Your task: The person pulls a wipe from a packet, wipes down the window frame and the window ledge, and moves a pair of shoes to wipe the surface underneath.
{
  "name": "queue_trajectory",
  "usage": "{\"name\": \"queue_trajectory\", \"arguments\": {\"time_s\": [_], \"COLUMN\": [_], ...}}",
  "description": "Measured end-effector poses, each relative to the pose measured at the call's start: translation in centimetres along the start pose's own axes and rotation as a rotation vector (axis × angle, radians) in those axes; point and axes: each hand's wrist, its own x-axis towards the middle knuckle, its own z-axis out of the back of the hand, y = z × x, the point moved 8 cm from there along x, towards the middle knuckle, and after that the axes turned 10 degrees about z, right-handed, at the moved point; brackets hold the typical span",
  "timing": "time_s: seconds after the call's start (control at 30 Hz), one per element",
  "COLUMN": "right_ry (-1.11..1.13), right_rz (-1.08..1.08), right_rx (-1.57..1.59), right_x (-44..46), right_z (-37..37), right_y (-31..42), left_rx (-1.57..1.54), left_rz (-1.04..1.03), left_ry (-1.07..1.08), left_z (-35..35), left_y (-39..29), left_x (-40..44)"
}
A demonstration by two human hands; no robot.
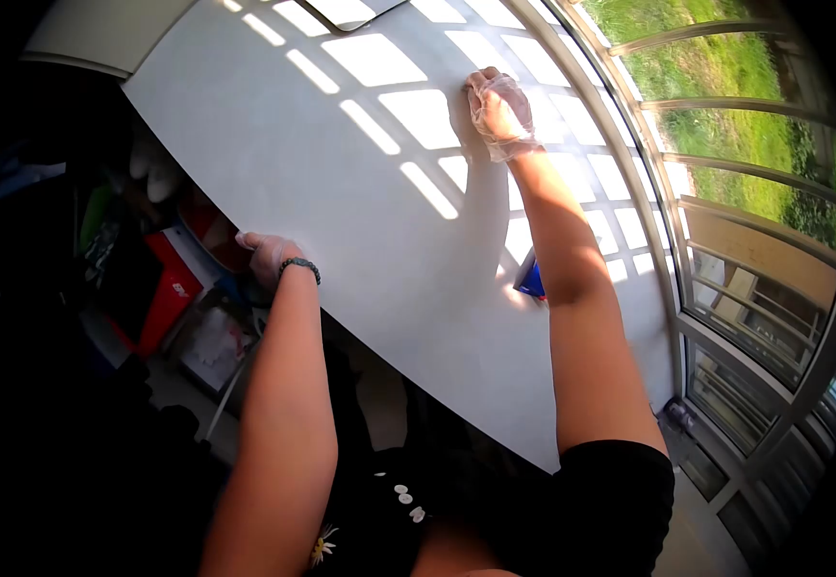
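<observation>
My right hand point(502, 108), in a clear plastic glove, is on the far part of the white tabletop point(341, 192), close to the window. Its fingers are curled closed against the surface, and whatever may be inside them is hidden. At the near edge of the table is my left hand point(272, 258), also gloved, with a dark braided bracelet point(300, 267) at the wrist. Its fingers are bent over the edge, partly out of sight.
A blue object point(531, 281) lies partly behind my right forearm. A flat item point(350, 13) is at the table's far end. The barred window point(673, 192) borders the right side. Below the left edge are a red box point(170, 288) and assorted clutter.
</observation>
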Motion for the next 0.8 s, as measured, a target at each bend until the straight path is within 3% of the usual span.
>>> {"name": "queue_trajectory", "arguments": {"time_s": [0.13,0.17,0.23,0.33,0.43,0.5,0.57,0.6,0.67,0.73,0.77,0.8], "right_ry": [0.026,0.278,0.271,0.488,0.401,0.095,0.009,-0.064,-0.045,0.049,0.017,0.136], "right_rz": [-0.019,-0.19,-0.004,0.078,0.079,0.056,-0.033,-0.241,-0.736,-0.494,0.051,0.136], "right_rx": [0.033,0.105,0.092,0.24,0.308,0.334,0.482,0.863,1.311,0.765,0.259,0.187], "right_x": [-9.5,-12.6,-20.9,-27.8,-22.5,-12.9,-4.2,-0.6,5.1,8.1,8.8,7.5], "right_z": [2.2,3.8,5.3,7.1,6.6,6.1,1.9,-1.8,-8.8,-7.8,-7.0,-7.7], "right_y": [5.1,8.0,13.4,19.3,16.6,13.5,10.0,7.4,5.7,8.7,12.2,14.3], "left_rx": [-0.015,-0.017,0.006,0.024,0.018,0.021,-0.005,-0.013,-0.025,-0.001,0.014,0.036], "left_rz": [-0.027,-0.025,-0.039,-0.042,-0.08,-0.035,-0.052,-0.06,-0.059,-0.056,-0.058,-0.06], "left_ry": [-0.024,0.003,-0.046,-0.091,-0.068,-0.073,-0.056,-0.041,-0.062,-0.078,-0.093,-0.105], "left_z": [0.0,-0.1,0.0,0.1,0.2,0.4,0.3,0.2,0.3,0.3,0.3,0.6], "left_y": [0.0,0.1,-0.1,0.0,-0.3,0.0,0.0,-0.1,-0.1,-0.2,-0.3,0.1], "left_x": [1.1,1.2,1.0,0.7,2.0,1.4,1.5,1.7,1.7,1.5,1.4,1.3]}}
